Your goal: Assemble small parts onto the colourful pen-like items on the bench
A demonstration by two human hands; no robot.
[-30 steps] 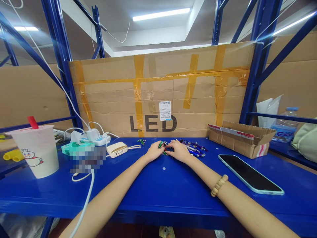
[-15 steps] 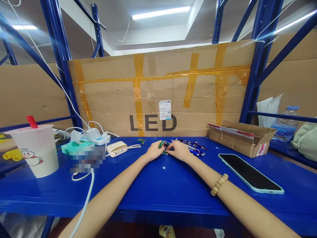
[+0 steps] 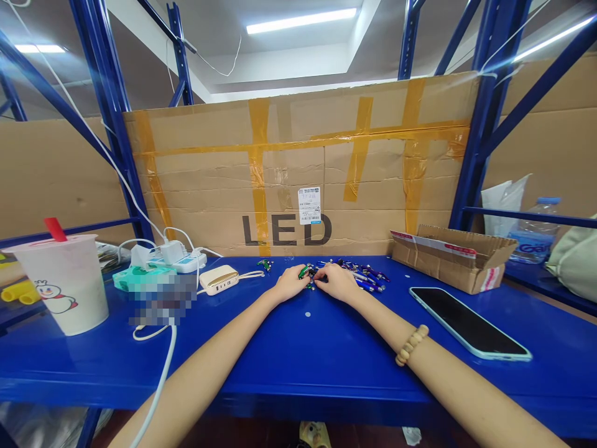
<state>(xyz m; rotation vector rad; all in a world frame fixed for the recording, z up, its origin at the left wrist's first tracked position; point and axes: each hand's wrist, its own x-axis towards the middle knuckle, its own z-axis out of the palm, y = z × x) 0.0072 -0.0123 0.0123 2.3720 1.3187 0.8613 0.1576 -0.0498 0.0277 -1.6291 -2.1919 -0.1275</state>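
Observation:
My left hand (image 3: 290, 284) rests at the far middle of the blue shelf, its fingers closed on a small shiny green piece (image 3: 303, 272). Close beside it my right hand (image 3: 336, 282) is in a pinch, thumb and forefinger together near a small dark part; whether that part joins the green piece I cannot tell. Just right of and behind my right hand lies a pile of slim, shiny blue pieces (image 3: 368, 283), too small to name. A few small green pieces (image 3: 265, 266) lie apart, to the left of my left hand.
At left stand a paper cup (image 3: 65, 286) with a red straw, a power strip (image 3: 186, 262) with cables, and a cream power bank (image 3: 219, 280). An open cardboard box (image 3: 448, 258) and a phone (image 3: 471, 323) lie at right. A cardboard wall (image 3: 209, 180) closes the back.
The view has shifted very slightly. My right fingers have moved a little at the small parts; both hands otherwise stay in place.

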